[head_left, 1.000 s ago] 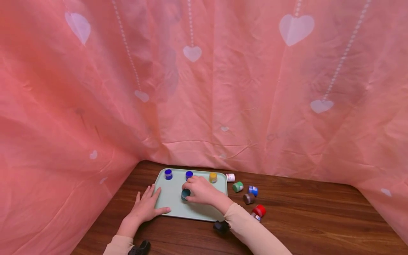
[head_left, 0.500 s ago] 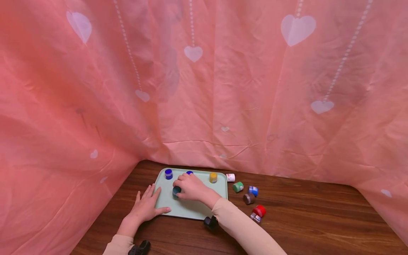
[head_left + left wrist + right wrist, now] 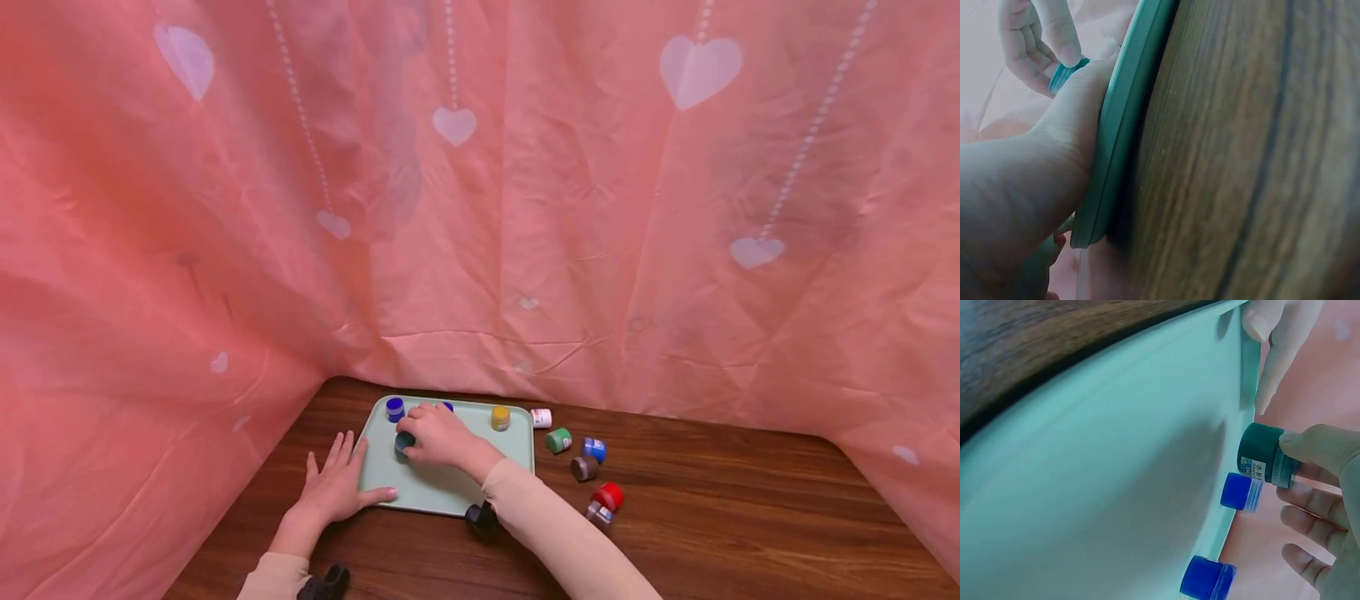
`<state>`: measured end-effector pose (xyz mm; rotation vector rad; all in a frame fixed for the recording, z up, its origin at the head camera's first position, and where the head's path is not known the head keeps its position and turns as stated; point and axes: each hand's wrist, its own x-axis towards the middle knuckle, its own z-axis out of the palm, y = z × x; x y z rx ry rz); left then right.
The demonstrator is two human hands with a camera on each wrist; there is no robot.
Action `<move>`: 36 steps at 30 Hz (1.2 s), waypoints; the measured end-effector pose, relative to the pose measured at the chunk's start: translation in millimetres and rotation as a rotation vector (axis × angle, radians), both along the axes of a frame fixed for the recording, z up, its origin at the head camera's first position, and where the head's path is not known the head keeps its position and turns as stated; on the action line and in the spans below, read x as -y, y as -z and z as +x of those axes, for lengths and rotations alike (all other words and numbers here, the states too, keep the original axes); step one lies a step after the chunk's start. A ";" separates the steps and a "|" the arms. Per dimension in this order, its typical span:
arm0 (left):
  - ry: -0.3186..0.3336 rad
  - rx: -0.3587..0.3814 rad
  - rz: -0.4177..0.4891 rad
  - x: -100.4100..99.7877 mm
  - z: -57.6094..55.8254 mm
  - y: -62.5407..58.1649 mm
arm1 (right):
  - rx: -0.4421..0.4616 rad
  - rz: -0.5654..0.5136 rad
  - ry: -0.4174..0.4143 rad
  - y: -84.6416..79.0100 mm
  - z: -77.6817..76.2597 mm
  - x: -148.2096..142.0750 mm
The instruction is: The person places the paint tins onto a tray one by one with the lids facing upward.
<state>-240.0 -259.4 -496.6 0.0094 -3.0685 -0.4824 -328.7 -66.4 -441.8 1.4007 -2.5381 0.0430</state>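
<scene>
A green tray (image 3: 427,493) lies on the wooden table. My right hand (image 3: 442,437) pinches a dark teal paint jar (image 3: 403,443) between thumb and fingers over the tray's left part; the right wrist view shows its label, with the jar (image 3: 1263,453) held by one end. Fingers spread, my left hand (image 3: 330,490) rests at the tray's near left corner, thumb along the front rim. One blue paint jar (image 3: 395,409) stands at the tray's back left corner. Another blue paint jar (image 3: 447,407) is mostly hidden behind my right hand, and a yellow paint jar (image 3: 500,418) stands to its right.
Right of the tray, on the table, are a white jar (image 3: 541,418), a green jar (image 3: 558,440), a blue jar (image 3: 594,450), a brown jar (image 3: 584,467), a red jar (image 3: 608,497) and a clear-sided jar (image 3: 599,514). A pink curtain (image 3: 480,275) hangs behind.
My right hand has carried the teal jar left and a little toward the back, from mid-tray to near the back left blue jar. My left hand has shifted only slightly left.
</scene>
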 end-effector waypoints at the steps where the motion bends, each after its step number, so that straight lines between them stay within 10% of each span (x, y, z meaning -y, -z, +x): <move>1: -0.002 -0.001 0.002 0.7 0.1 1.0 | -0.003 0.003 0.002 0.9 -0.8 0.7; 36: -0.002 0.071 0.030 7.3 0.7 -0.9 | 0.076 -0.004 0.061 19.7 -19.1 40.0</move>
